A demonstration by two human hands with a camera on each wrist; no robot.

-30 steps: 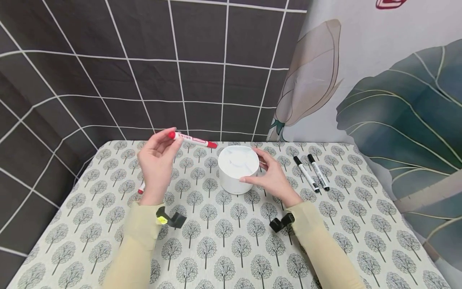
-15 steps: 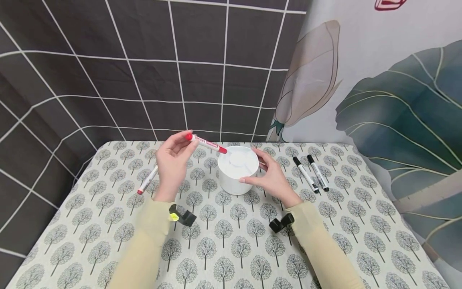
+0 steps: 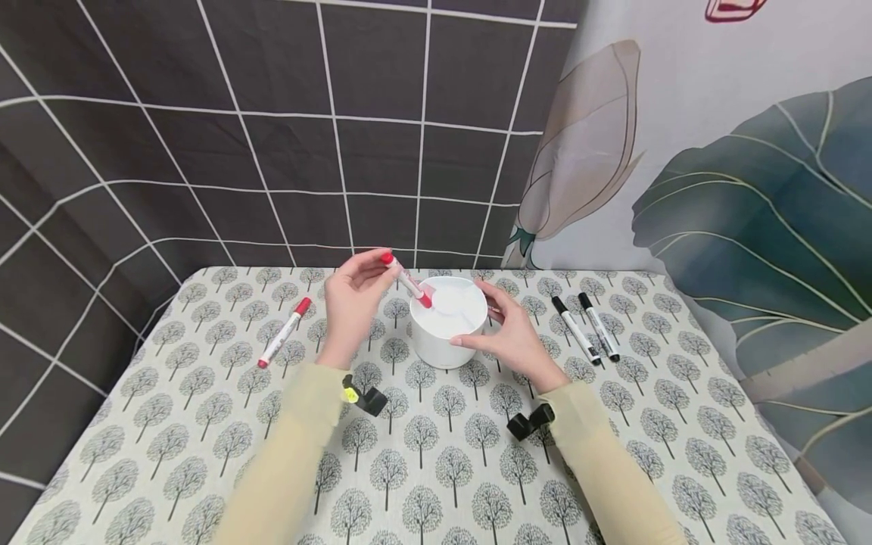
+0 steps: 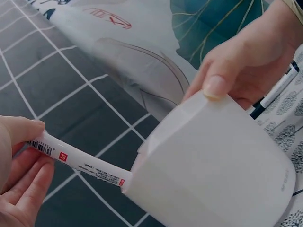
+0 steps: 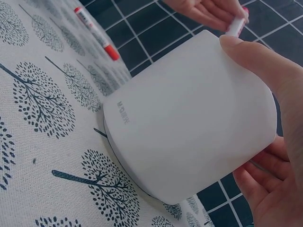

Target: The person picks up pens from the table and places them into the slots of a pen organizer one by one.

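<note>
A white round pen holder [image 3: 444,344] with inner dividers stands on the patterned cloth. My right hand [image 3: 507,329] grips its right side, thumb at the front near the rim and fingers behind, as the right wrist view shows the holder [image 5: 189,113] between them. My left hand [image 3: 357,303] pinches a red-capped white marker [image 3: 407,281] by its upper end. The marker tilts down to the right, its red cap inside the holder's left rim. In the left wrist view the marker [image 4: 83,161] meets the rim, which hides its lower end.
Another red marker [image 3: 284,333] lies on the cloth to the left. Two black-capped markers [image 3: 576,331] lie side by side at the right. Behind the table [image 3: 422,469] hang a dark grid curtain [image 3: 272,144] and a leaf-patterned curtain [image 3: 749,219].
My left hand has moved right with the red marker, which now tilts more steeply and dips into the holder. The other red marker has come into full view. My right hand stays put.
</note>
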